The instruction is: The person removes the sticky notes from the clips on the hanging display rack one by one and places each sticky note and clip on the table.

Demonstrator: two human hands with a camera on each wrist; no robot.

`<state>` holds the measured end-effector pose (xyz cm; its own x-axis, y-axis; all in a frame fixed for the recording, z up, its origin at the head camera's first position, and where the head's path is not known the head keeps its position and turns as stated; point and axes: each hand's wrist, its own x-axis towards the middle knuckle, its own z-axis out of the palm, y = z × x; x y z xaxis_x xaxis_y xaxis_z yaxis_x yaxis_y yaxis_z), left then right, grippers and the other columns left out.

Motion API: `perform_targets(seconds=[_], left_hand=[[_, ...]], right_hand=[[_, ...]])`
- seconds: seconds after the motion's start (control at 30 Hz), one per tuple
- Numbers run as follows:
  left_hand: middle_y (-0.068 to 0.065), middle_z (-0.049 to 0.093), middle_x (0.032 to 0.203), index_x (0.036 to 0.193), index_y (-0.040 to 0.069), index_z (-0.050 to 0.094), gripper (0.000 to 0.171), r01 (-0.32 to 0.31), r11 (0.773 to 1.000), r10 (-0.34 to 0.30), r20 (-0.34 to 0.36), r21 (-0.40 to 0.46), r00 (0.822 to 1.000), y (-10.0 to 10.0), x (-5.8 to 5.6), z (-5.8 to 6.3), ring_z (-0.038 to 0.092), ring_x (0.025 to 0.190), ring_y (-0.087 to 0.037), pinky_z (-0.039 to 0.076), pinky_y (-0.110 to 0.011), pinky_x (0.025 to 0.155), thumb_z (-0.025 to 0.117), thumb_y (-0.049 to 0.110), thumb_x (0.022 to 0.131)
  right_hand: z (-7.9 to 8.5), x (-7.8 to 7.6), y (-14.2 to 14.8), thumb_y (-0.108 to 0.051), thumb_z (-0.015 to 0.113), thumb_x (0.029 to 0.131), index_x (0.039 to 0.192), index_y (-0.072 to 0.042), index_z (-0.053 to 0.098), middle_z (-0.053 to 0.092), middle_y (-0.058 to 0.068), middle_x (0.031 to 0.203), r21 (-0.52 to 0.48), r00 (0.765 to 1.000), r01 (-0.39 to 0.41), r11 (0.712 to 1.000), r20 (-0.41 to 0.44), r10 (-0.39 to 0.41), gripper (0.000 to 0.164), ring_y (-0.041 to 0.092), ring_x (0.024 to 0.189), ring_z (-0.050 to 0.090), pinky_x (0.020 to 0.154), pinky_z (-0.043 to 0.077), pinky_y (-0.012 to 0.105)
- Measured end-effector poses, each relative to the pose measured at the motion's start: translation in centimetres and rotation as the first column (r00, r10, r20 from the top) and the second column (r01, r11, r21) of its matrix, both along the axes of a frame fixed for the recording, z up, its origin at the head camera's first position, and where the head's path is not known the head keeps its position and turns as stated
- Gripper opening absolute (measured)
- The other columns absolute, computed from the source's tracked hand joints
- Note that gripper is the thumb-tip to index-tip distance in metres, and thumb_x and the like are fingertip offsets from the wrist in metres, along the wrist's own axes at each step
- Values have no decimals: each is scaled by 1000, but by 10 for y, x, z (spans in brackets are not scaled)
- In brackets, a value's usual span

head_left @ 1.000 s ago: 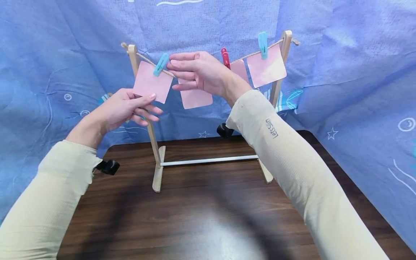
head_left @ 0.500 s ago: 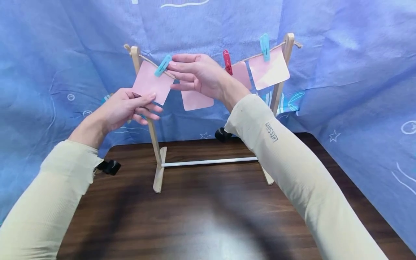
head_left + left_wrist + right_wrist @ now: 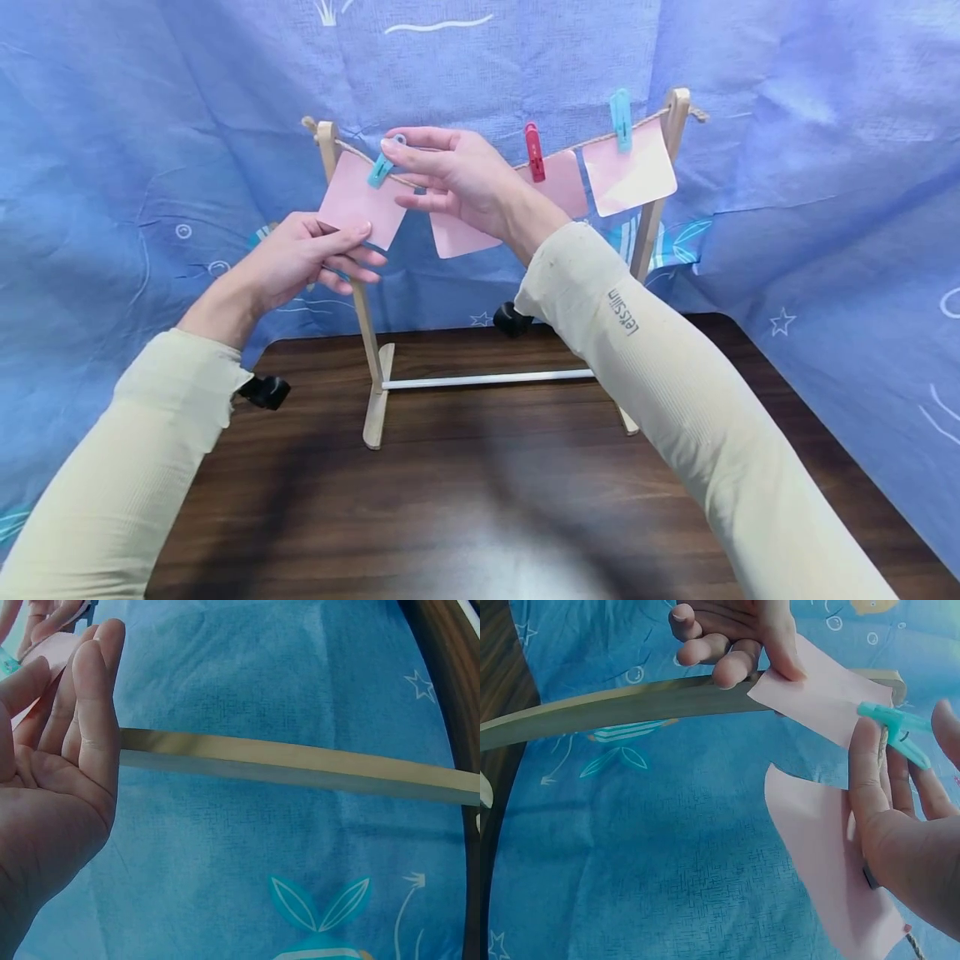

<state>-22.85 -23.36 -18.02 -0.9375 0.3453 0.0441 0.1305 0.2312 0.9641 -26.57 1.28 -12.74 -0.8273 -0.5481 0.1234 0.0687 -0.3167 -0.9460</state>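
Observation:
My left hand (image 3: 288,257) pinches the lower edge of a pink paper square (image 3: 358,202) between thumb and fingers, its other fingers spread. At the top of this paper sits a light blue clothespin (image 3: 896,724), where the rope (image 3: 352,151) runs. My right hand (image 3: 476,179) pinches the clothespin's upper end between thumb and index finger. The remaining right fingers reach out behind the rope. A second pink paper (image 3: 817,847) hangs beside the right hand and is partly hidden by it in the head view. In the left wrist view, the left hand (image 3: 64,772) covers most of its paper.
Farther right on the rope, a red clothespin (image 3: 534,152) and another light blue clothespin (image 3: 621,121) hold pink papers. The rope spans a wooden stand (image 3: 366,333) with a white crossbar (image 3: 487,380), on a dark wooden table (image 3: 450,483). A blue patterned cloth (image 3: 225,83) hangs behind.
The right thumb and index finger have gone from touching the clothespin's end to pinching it. The left hand keeps its hold on the paper. The whole view has shifted slightly.

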Motion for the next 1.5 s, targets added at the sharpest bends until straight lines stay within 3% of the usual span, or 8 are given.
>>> perform_targets(seconds=[0.37,0.97,1.23,1.5], left_hand=[[-12,77,99,115,5,74,32,-4,1000,4,-10,-2,1000,-1,-3,0,75,91,-25,62,-37,68,64,32,101],[-13,77,100,113,5,76,31,-6,1000,5,-26,-23,1000,-1,-4,-2,75,90,-24,62,-35,69,64,32,101],[-14,77,99,112,5,76,27,8,1000,-8,-26,-6,1000,0,-4,-1,76,90,-25,62,-35,68,64,28,102],[-13,77,100,113,5,75,30,5,1000,-5,1,-12,1000,1,-3,-1,75,91,-24,62,-35,69,64,30,102]], right_hand=[[-1,-2,2,-2,71,94,129,0,66,69,13,125,-30,1000,20,999,13,-19,35,23,110,69,93,57,37],[-9,-7,-1,-5,70,95,124,5,67,73,18,111,-50,993,103,993,-59,-106,32,25,104,72,91,58,37],[-10,-6,-5,-5,71,93,119,5,71,74,19,106,-91,977,206,974,-41,-210,28,25,98,74,86,60,35],[-15,-5,-11,-2,70,93,115,6,72,74,20,103,-215,963,258,942,-20,-269,23,27,96,74,86,60,36]])
